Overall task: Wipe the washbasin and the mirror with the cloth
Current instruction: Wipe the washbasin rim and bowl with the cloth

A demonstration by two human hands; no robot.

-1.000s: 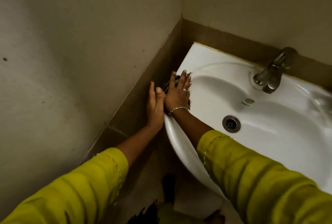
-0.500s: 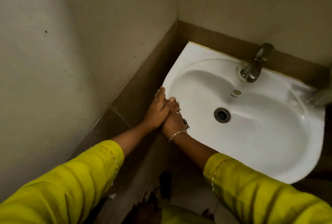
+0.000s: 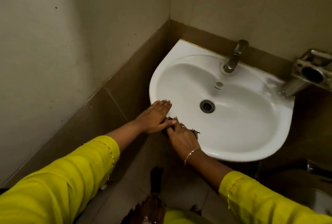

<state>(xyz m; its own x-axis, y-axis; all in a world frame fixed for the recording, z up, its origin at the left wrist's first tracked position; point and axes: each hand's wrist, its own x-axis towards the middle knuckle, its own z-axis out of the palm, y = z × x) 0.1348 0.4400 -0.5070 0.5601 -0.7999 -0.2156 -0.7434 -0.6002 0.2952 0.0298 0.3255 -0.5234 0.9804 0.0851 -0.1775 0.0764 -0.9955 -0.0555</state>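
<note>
I see my right hand (image 3: 182,138) gripping a dark cloth (image 3: 195,131) on the white washbasin (image 3: 251,144) near-left rim, left hand (image 3: 156,117) flat, fingers together; bowl holds only its drain (image 3: 207,106).

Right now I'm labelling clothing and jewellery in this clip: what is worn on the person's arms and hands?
Both arms wear loose bright yellow sleeves, left sleeve and right sleeve, ending short of the wrists with pale trim along the cuffs. The right hand has a thin silver chain bracelet at the wrist and a ring on one finger. The left hand shows no jewellery.

Head camera, close, looking steeply down onto washbasin (image 3: 233,134).
</note>
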